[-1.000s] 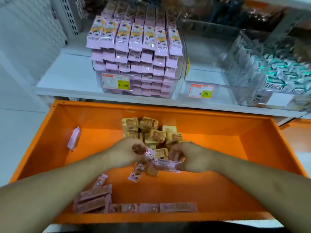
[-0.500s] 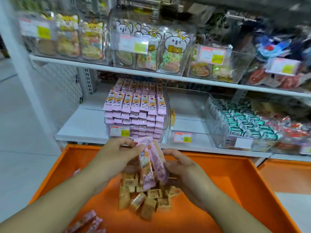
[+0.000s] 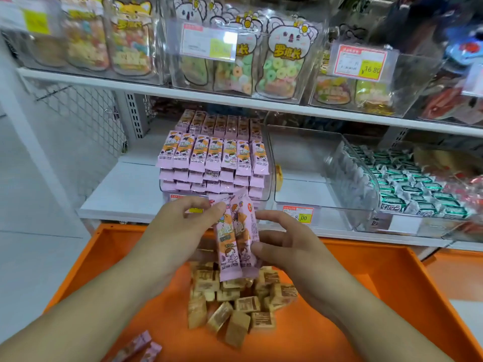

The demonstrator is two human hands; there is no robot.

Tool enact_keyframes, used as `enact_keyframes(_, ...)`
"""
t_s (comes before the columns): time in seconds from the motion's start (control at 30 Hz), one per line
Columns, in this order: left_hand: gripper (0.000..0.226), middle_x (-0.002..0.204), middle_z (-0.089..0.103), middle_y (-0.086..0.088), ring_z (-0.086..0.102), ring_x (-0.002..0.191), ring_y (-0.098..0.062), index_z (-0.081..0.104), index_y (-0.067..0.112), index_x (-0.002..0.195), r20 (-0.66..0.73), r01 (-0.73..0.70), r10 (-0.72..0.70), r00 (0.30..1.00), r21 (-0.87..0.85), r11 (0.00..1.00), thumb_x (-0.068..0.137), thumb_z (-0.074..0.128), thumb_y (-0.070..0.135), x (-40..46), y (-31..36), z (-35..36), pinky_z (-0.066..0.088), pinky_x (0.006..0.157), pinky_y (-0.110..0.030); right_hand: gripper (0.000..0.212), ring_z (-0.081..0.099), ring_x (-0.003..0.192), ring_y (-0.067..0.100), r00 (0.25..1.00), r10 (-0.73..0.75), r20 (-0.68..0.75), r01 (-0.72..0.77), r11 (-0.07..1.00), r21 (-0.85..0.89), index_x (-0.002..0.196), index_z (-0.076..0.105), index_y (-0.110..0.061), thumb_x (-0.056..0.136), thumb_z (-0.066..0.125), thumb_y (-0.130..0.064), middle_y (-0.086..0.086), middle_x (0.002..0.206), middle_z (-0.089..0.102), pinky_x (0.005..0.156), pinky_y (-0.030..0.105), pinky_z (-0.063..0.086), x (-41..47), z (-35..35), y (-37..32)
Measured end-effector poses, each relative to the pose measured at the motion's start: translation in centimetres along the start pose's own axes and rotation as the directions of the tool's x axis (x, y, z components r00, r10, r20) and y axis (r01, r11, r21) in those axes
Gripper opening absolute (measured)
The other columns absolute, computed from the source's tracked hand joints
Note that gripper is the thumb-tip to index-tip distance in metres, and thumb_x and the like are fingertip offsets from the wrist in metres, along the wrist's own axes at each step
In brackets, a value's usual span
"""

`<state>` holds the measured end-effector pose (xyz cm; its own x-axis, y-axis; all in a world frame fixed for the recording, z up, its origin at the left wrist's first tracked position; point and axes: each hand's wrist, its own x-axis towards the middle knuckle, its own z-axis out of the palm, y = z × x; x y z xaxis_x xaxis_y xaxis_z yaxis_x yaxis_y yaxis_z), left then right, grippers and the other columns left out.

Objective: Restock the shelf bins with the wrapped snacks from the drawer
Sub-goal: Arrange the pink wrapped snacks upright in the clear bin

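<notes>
1. Head view: an open orange metal drawer [image 3: 392,278] sits below white shop shelves [image 3: 125,194] carrying a clear plastic bin [image 3: 269,163] stacked with pink packets.
2. The left hand [image 3: 180,231] and right hand [image 3: 290,246] together pinch upright pink wrapped snack bars [image 3: 235,239] above tan wrapped cubes [image 3: 235,304].
3. Since 0.5 s ago, the grip is unchanged; the shelves appear nearer.

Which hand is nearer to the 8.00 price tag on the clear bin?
Right. The right hand sits just below and left of the 8.00 price tag, fingertips almost reaching it; the left hand is farther left, beyond the held pink snack packs.
</notes>
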<state>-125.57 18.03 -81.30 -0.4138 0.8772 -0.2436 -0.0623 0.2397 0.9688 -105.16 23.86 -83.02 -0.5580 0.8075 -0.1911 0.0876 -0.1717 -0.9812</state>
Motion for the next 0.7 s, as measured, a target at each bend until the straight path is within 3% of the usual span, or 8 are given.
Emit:
enact_keyframes(0.1,0.025,0.083,0.075,-0.001,0.075,0.081,-0.039,0.068,0.034,0.093,-0.067,-0.053,0.055,0.996,0.031,0.998,0.083,0.083,0.052,0.5,-0.5,0.1,0.063,0.074,-0.06,0.044,0.073,0.092,0.026,0.999,0.01,0.047,-0.01,1.0,0.002,0.136,0.055,-0.022,0.101,0.061,0.003,0.014,0.111,0.078,0.082,0.033,0.056,0.3,0.1,-0.2)
enact_keyframes(0.17,0.026,0.067,0.071,0.01,0.068,0.069,-0.025,0.064,0.031,0.093,-0.082,-0.098,0.106,0.991,0.1,0.99,0.086,0.078,0.052,0.4,-0.6,0.2,0.06,0.07,-0.046,0.041,0.075,0.099,0.027,0.997,-0.002,0.071,0.001,1.0,0.013,0.134,0.057,-0.02,0.101,0.061,0.003,0.012,0.115,0.078,0.085,0.034,0.057,0.6,0.4,-0.3)
enact_keyframes(0.27,0.023,0.082,0.077,0.007,0.069,0.068,-0.008,0.065,0.025,0.096,-0.065,-0.133,0.141,0.988,0.124,0.983,0.091,0.075,0.045,0.0,-0.3,0.4,0.054,0.063,-0.034,0.045,0.073,0.111,0.024,0.996,-0.054,0.076,0.059,0.996,-0.074,0.133,0.063,-0.024,0.095,0.073,-0.003,-0.002,0.124,0.074,0.095,0.04,0.06,0.6,0.7,-0.5)
enact_keyframes(0.33,0.022,0.087,0.077,0.005,0.072,0.074,-0.004,0.067,0.025,0.097,-0.057,-0.13,0.136,0.989,0.101,0.986,0.09,0.077,0.043,-0.3,-0.1,0.3,0.056,0.062,-0.03,0.054,0.073,0.111,0.023,0.995,-0.064,0.077,0.074,0.987,-0.139,0.136,0.062,-0.026,0.092,0.076,0.001,-0.007,0.125,0.072,0.093,0.044,0.062,0.3,0.8,-0.5)
enact_keyframes(0.43,0.038,0.101,0.076,0.015,0.074,0.097,-0.006,0.072,0.033,0.106,0.025,-0.117,0.114,0.993,0.138,0.984,0.076,0.09,0.046,-0.8,0.4,-0.4,0.06,0.085,-0.037,0.059,0.073,0.111,0.024,0.995,-0.073,0.073,0.083,0.986,-0.147,0.137,0.064,-0.027,0.091,0.075,0.007,-0.006,0.122,0.072,0.091,0.047,0.062,0.0,0.8,-0.6)
enact_keyframes(0.57,0.073,0.12,0.076,0.008,0.075,0.105,-0.009,0.061,0.035,0.133,0.337,-0.098,0.049,0.94,0.129,0.987,0.074,0.092,0.005,-2.3,1.0,-1.2,0.062,0.085,-0.029,0.065,0.072,0.111,0.029,0.991,-0.127,0.041,0.131,0.985,-0.111,0.142,0.059,-0.035,0.092,0.076,0.002,-0.004,0.122,0.069,0.089,0.042,0.062,-0.7,0.8,-1.1)
enact_keyframes(0.63,0.079,0.118,0.076,0.013,0.073,0.108,-0.008,0.056,0.033,0.139,0.369,-0.158,0.09,0.925,0.157,0.975,0.075,0.089,-0.001,-3.1,1.1,-1.2,0.061,0.092,-0.031,0.078,0.073,0.109,0.025,0.992,-0.127,-0.002,0.127,0.99,-0.068,0.151,0.046,-0.043,0.092,0.076,-0.001,-0.007,0.121,0.068,0.087,0.04,0.062,-1.1,0.9,-1.4)
enact_keyframes(0.7,0.075,0.12,0.072,0.023,0.073,0.108,-0.006,0.057,0.033,0.137,0.329,-0.213,0.156,0.931,0.143,0.967,0.078,0.086,-0.003,-3.7,1.4,-1.3,0.061,0.093,-0.031,0.07,0.074,0.104,0.017,0.987,-0.155,-0.035,0.151,0.983,-0.108,0.146,0.046,-0.048,0.096,0.073,-0.007,-0.011,0.119,0.068,0.088,0.036,0.062,-1.5,1.3,-1.9)
